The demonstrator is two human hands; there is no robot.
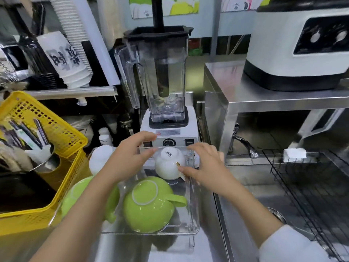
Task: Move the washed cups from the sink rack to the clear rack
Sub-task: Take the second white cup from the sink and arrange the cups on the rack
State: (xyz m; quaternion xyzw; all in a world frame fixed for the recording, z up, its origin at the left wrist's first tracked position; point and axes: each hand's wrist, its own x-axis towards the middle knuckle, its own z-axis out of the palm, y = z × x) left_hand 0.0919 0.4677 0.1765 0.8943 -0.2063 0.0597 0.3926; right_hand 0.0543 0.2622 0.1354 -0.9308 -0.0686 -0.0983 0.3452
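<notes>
Both hands hover unclenched at mid-frame over the clear rack (pixel 192 220): left hand (pixel 130 157) above its far rim, right hand (pixel 205 167) with a fingertip touching the upturned white cup (pixel 169 165) between them. Green cups (pixel 149 207) lie nearer. The black sink rack (pixel 306 186) sits at right, bare.

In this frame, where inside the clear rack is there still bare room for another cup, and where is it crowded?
Clear rack: bare floor shows along the right wall, between the green cup and the white cup. The left side is crowded with a second green cup and another white cup. Both hands, left and right, hover over the back.
</notes>
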